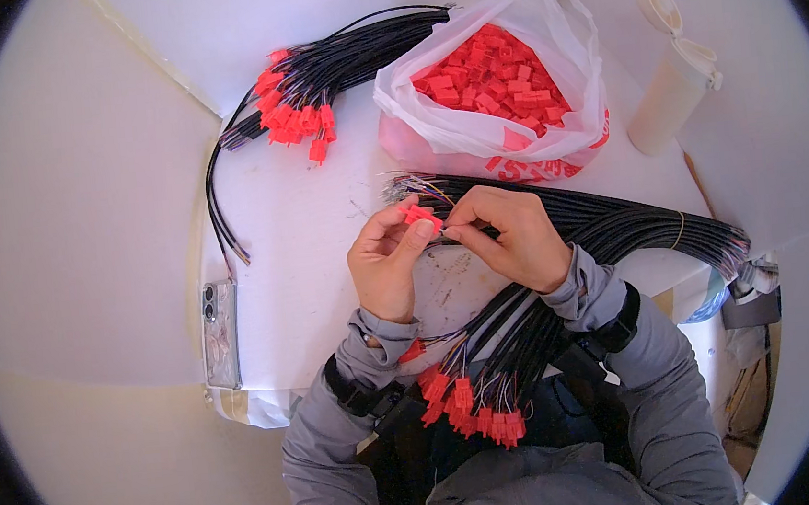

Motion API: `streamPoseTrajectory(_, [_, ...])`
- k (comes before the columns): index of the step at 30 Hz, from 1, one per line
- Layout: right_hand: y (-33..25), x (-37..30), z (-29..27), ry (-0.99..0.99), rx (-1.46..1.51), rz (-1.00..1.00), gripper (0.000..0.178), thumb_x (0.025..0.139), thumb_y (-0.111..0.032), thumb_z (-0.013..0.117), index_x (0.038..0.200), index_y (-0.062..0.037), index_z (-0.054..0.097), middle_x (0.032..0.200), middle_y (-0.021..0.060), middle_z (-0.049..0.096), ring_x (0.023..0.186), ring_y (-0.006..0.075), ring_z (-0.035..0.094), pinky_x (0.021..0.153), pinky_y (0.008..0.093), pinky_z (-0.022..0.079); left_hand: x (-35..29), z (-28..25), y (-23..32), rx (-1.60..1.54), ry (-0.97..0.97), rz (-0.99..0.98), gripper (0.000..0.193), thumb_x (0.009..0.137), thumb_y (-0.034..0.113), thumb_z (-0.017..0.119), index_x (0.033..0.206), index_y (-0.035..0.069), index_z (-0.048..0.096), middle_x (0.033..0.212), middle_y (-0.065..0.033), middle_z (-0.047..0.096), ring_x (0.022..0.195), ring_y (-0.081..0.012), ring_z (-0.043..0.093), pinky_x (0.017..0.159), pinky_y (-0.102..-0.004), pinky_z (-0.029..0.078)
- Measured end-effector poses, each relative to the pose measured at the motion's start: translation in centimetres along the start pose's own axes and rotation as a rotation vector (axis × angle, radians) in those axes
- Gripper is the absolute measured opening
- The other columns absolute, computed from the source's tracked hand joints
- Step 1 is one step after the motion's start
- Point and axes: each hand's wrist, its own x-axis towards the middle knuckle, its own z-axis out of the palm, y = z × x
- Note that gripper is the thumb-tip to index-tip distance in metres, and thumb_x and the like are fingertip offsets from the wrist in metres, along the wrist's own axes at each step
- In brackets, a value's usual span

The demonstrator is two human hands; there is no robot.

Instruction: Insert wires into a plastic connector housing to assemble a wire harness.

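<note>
Nearest the lens: grey sleeves and a fan of black cables with red connectors already on their ends point(471, 410), draping off the table edge into the lap, just below both wrists.

Left hand point(384, 264) is pinching a small red connector point(420, 216) between thumb and forefingers, closed on it. Right hand point(509, 234) is closed in a fine pinch at the connector's right side, apparently on thin wire ends, though the wires themselves are too small to make out there.

Judgement on handling: the connector is looking light, rigid, small and smooth, so easy to drop; best gripped by its flat sides, leaving the open socket face free. The wire ends are likely fine and bendable; holding them close to the tips should keep them from buckling.

Outward: a thick bundle of black cables point(613, 220) is lying across the white table point(296, 223) under and to the right of the right hand, bare ends fanning just above both hands. Beyond the hands, an open plastic bag of loose red connectors point(495, 76). Up and left, a finished cable bundle point(331, 67). Far right of the bag, a cream flip-lid bottle point(665, 100). Left of the left hand, a phone point(220, 331) at the table edge.
</note>
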Motion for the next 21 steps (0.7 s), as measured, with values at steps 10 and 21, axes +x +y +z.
streamPoseTrajectory(10, [0.24, -0.16, 0.09, 0.033, 0.025, -0.02, 0.006, 0.072, -0.004, 0.06, 0.074, -0.0013, 0.055, 0.069, 0.0108, 0.054, 0.06, 0.0256, 0.055, 0.054, 0.0301, 0.044, -0.22, 0.36, 0.78, 0.068, -0.071, 0.036, 0.027, 0.073, -0.006, 0.062, 0.099, -0.004, 0.053, 0.092, -0.0114, 0.059, 0.08, -0.0142, 0.058, 0.073, -0.025, 0.047])
streamPoseTrajectory(21, [0.09, -0.14, 0.15, 0.03, 0.141, 0.056, 0.008, 0.075, -0.005, 0.062, 0.076, 0.0011, 0.057, 0.069, 0.0086, 0.056, 0.058, 0.0157, 0.056, 0.052, 0.0257, 0.044, -0.33, 0.44, 0.49, 0.059, -0.077, 0.022, 0.024, 0.077, -0.002, 0.059, 0.1, -0.002, 0.052, 0.099, -0.0104, 0.057, 0.085, -0.0137, 0.056, 0.073, -0.0256, 0.047])
